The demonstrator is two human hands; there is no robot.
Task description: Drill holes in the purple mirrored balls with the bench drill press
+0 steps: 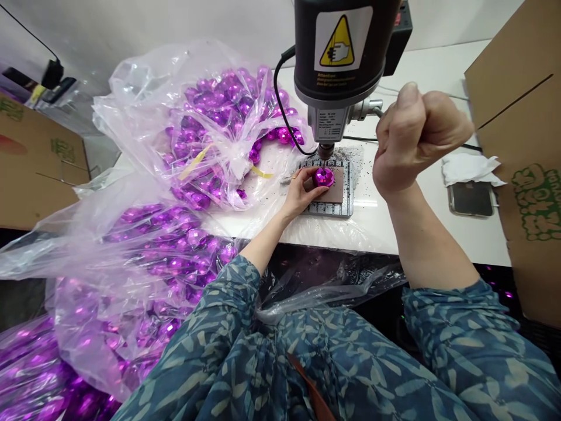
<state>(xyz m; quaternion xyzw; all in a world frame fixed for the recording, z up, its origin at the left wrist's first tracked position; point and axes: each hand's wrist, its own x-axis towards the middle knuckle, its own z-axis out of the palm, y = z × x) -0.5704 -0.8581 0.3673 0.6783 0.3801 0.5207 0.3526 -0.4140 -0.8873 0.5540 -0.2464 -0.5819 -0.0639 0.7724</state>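
My left hand [301,192] grips a shiny purple faceted ball [324,177] between thumb and fingers. The ball rests on a brown board [335,193] lying on the slotted metal base [349,204] of a small bench drill press [342,52]. Directly over the ball is the drill chuck [325,152], its tip at or very near the ball's top; contact cannot be made out. At the right of the drill head, my right hand [409,137] is closed in a fist around the feed lever [373,107], whose grip end is hidden by the fingers.
Clear plastic bags full of purple balls [228,105] cover the left side, and more bagged balls [153,251] hang lower. Dark shavings lie around the base. A phone [471,199] with a white tissue [471,169] and a cardboard box [526,134] stand at right; another box [39,158] is at left.
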